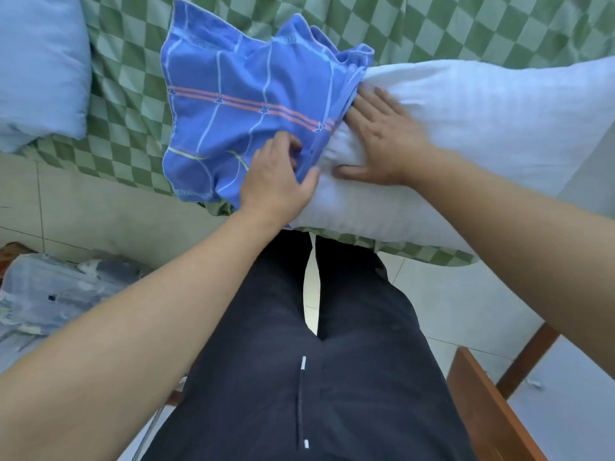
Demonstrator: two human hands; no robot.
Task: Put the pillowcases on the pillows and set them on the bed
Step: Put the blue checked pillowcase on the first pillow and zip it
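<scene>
my left hand (278, 181) pinches the open edge of the blue case (239, 108), fingers curled into the cloth, thumb against the pillow (482, 134). my right hand (382, 141) lies flat on the white pillow, fingers straight and spread, tips just under the case's hem. the pillow's left end sits inside the case; the rest lies bare along the near edge of the bed (466, 24). a pale blue pillow (40, 68) rests at the far left on the checked sheet.
</scene>
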